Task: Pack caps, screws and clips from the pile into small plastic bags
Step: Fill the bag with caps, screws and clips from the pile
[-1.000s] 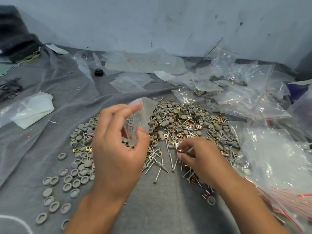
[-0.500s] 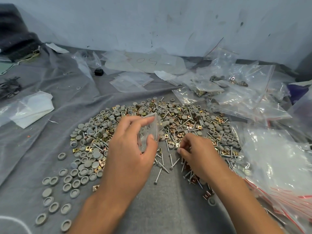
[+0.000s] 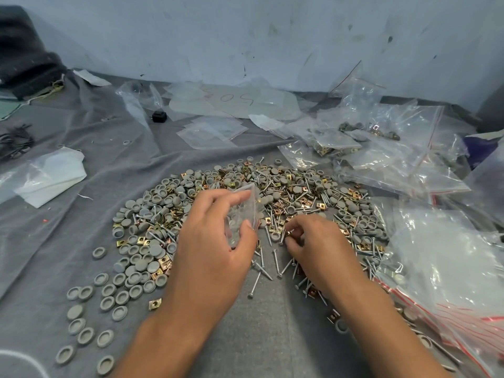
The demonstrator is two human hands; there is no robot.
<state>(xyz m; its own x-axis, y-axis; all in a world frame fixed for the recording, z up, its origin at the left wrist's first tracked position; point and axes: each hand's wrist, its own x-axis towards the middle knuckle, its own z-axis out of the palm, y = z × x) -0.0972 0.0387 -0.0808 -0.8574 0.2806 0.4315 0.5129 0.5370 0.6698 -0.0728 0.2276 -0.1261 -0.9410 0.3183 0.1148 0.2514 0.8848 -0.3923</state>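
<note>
Left hand (image 3: 210,249): up over the near edge of the pile, thumb and forefinger pinching a small clear bag (image 3: 242,214) by its sides, mouth facing away from the camera.
Bag: held just above the pile, tilted; what's inside can't be made out through the plastic.
Right hand (image 3: 316,241): down on the pile just right of the bag, fingers (image 3: 293,234) curled in tight and pinching at something small and brassy; exactly which piece, can't tell.
Pile (image 3: 286,192): a wide spread of parts on the grey cloth (image 3: 68,227), right in the middle.
Caps (image 3: 131,271): grey round ones, thickest on the left, loose ones trailing toward the near-left corner.
Screws (image 3: 256,282): silver, scattered between and below the two hands.
Clips (image 3: 155,304): little brass squares mixed through the pile, one lying alone near the left wrist.
Filled bags (image 3: 335,143): far right, caps and clips showing through.
Empty bags (image 3: 447,274): heaped at the right edge, red zip strips showing.
Flat bags (image 3: 212,132): small stack behind the pile.
</note>
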